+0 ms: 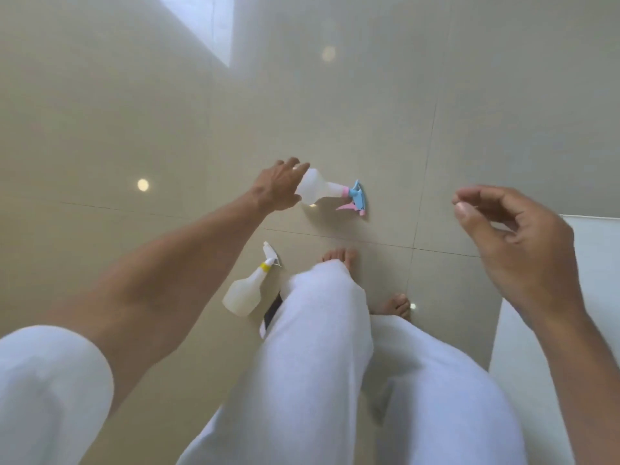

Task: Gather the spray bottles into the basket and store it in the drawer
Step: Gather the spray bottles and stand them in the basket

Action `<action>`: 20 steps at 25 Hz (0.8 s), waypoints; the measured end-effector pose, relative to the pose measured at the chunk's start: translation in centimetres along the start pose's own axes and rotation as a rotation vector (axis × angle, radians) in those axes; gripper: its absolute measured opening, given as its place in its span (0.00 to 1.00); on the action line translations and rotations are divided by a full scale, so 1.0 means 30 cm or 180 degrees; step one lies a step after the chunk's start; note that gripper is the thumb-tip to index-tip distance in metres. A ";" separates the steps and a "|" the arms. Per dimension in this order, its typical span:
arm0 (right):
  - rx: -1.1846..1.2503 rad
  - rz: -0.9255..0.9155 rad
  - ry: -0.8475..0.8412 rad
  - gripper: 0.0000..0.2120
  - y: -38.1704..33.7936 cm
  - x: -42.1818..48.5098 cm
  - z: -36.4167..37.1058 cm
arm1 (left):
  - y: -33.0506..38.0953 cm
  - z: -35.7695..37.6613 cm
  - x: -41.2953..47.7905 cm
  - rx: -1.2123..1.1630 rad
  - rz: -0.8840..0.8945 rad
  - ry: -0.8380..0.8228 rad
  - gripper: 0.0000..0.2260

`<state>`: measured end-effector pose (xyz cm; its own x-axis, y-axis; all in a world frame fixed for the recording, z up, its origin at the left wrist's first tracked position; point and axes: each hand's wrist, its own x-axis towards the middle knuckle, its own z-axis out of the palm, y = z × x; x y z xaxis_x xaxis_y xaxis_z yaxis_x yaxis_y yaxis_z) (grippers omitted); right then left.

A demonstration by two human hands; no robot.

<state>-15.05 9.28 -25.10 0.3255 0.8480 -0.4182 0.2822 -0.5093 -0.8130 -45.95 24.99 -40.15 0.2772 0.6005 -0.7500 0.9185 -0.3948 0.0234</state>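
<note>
A translucent spray bottle with a pink and blue trigger head [322,191] lies on its side on the beige tiled floor. My left hand [278,186] reaches down and wraps its fingers around that bottle's base end. A second translucent spray bottle with a yellow collar and white trigger head [246,290] lies on the floor closer to me, beside my left leg. My right hand [510,236] hovers in the air at the right, fingers loosely curled, holding nothing. No basket or drawer is in view.
My bare feet [339,255] and white trousers [318,347] fill the lower middle. A white surface [590,250] sits at the right edge. A small dark and white flat object [271,313] lies by my left leg. Glossy floor tiles [134,129] extend all around.
</note>
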 end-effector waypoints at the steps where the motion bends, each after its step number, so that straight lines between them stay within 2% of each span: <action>1: 0.0033 0.0003 0.0043 0.05 0.042 0.039 0.015 | 0.002 0.053 0.056 0.0071 0.0045 -0.0023 0.36; 4: 0.0099 0.0085 0.0161 0.05 0.151 0.107 0.047 | 0.016 0.188 0.184 -0.0024 0.0069 -0.0123 0.43; 9: -0.0045 0.0285 0.0182 0.05 0.203 0.097 0.027 | 0.074 0.253 0.195 -0.0346 -0.0189 -0.0157 0.41; 11: 0.0007 0.0364 0.0244 0.06 0.153 0.044 -0.009 | 0.114 0.187 0.107 -0.0856 -0.0283 -0.0046 0.41; 15: 0.0200 0.0591 0.0274 0.05 -0.042 -0.133 -0.063 | 0.276 -0.034 -0.214 -0.2080 -0.0031 0.0657 0.43; 17: 0.0261 0.0788 0.0304 0.06 -0.184 -0.252 -0.095 | 0.416 -0.159 -0.448 -0.2383 0.0266 0.1207 0.44; 20: 0.0534 0.1097 0.0628 0.14 -0.404 -0.414 -0.149 | 0.630 -0.323 -0.794 -0.2512 0.0631 0.1773 0.44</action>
<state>-18.48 4.26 -8.24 0.5461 0.5798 -0.6047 -0.0188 -0.7131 -0.7008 -32.45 9.96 -15.45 0.3535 0.8953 -0.2710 0.7096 -0.0679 0.7013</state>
